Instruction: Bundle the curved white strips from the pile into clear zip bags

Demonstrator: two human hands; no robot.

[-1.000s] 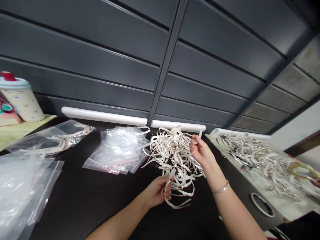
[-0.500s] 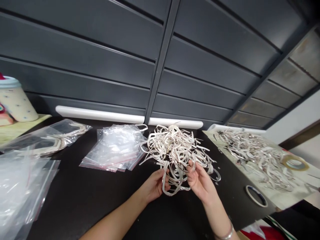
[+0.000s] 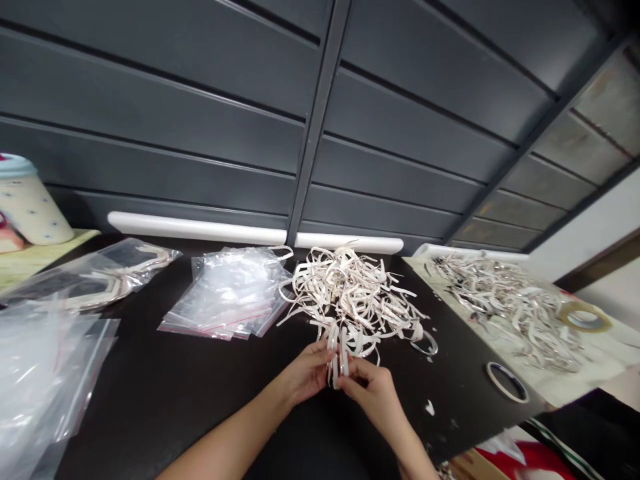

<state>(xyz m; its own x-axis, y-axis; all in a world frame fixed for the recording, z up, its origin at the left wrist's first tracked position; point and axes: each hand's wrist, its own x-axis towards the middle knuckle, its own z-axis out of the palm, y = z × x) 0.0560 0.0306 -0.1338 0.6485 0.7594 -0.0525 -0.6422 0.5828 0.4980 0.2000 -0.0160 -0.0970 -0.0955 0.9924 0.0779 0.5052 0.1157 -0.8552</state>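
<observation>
A: What's in your grip?

B: Your left hand (image 3: 311,375) has its fingers closed round a few curved white strips (image 3: 334,357), held roughly upright. Your right hand (image 3: 370,383) pinches them near their lower ends, thumb and fingers together. How many you hold, I can't tell.

A: And just past your fingers?

B: A tangled pile of matching strips (image 3: 350,287) lies on the dark table (image 3: 225,407), directly beyond your hands. Behind it is a white tube (image 3: 350,243), near the dark slatted panel (image 3: 200,100).

A: What's on your left?

B: Beside the pile there's a stack of clear bags (image 3: 227,290) with red lines along their edges. Farther left you have a clear bag with strips inside (image 3: 117,283), more clear bags (image 3: 40,373) nearer you, and a cup (image 3: 36,207) with a pale blue lid.

A: And on your right?

B: A white-rimmed ring (image 3: 507,383) on the dark table; beyond it, a second tangled pile (image 3: 510,307) and a tape roll (image 3: 585,317) on a pale green surface (image 3: 607,353).
</observation>
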